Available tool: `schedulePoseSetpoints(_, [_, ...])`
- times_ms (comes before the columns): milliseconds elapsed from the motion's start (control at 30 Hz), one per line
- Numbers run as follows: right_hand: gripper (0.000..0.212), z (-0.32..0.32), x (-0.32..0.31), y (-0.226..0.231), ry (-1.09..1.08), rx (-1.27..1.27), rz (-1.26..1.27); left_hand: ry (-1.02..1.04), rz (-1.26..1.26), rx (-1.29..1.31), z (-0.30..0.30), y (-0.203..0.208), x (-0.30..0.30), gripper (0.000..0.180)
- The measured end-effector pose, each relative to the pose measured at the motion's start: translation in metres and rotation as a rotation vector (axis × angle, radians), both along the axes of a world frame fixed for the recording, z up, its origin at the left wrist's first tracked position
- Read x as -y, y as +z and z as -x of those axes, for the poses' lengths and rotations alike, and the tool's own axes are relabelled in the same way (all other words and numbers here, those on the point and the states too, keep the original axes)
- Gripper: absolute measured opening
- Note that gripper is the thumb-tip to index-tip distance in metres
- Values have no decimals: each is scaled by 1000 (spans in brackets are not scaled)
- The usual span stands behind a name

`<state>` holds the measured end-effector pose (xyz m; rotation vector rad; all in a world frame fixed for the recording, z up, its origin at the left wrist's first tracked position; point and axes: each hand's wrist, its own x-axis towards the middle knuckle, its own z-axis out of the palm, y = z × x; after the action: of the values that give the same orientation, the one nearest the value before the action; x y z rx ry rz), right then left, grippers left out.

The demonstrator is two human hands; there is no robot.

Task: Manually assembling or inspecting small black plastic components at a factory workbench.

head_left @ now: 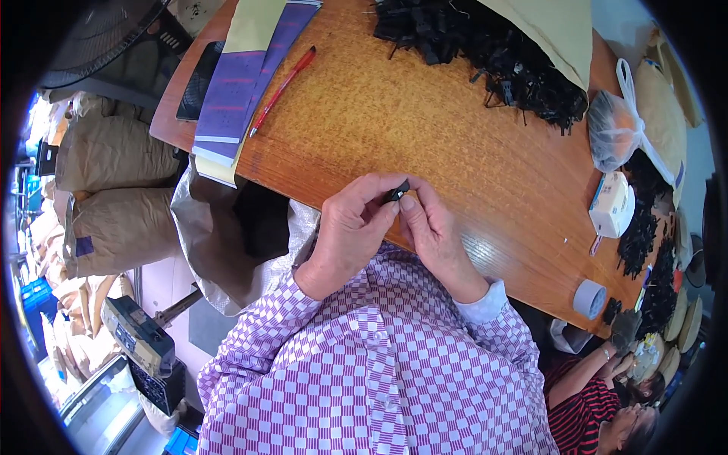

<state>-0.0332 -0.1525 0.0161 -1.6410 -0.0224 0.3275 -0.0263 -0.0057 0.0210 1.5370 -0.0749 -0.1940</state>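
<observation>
Near the front edge of the wooden table [341, 114], both my hands meet around a small black part [396, 191], apparently plastic. My left hand [353, 220] pinches it between thumb and fingertips. From the other side, the thumb and fingers of my right hand [434, 231] close on the same piece. The fingers cover much of it, so its full shape is hidden. Across the far side of the table lies a heap of similar black parts [485, 57], partly under a sheet of tan paper [557, 30].
A red pen [284, 91] lies beside purple printed pads [231, 98] at the left. To the right are a tape roll [589, 299], a white box [611, 205] and a knotted plastic bag [613, 129]. An open sack [201, 243] stands below the left edge. Another person [599, 402] works at lower right.
</observation>
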Motion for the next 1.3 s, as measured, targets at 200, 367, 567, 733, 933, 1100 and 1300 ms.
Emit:
schedulePoseSetpoints(200, [33,-1,-7,-5,-83,-77,-181,86,-541,353,-1,6,10,33])
schedulePoseSetpoints(367, [31,-1,-6,-9,-144,-206,-320,82,-501,322,-2,-2,13,30])
schedulePoseSetpoints(567, [25,-5,2,-1,-8,-75,-181,99,36,-46,0,-7,12,32])
schedulePoseSetpoints(733, [23,-8,-1,6,18,-69,-75,127,0,0,0,-12,10,33])
schedulePoseSetpoints(933, [26,-19,-4,-7,45,48,-38,135,-474,269,-3,-3,6,33])
schedulePoseSetpoints(1100, [26,-24,-2,-12,114,88,124,172,-492,300,-4,-17,4,34])
schedulePoseSetpoints(1300, [27,-28,-1,8,137,34,98,180,-17,48,-7,-9,-10,35])
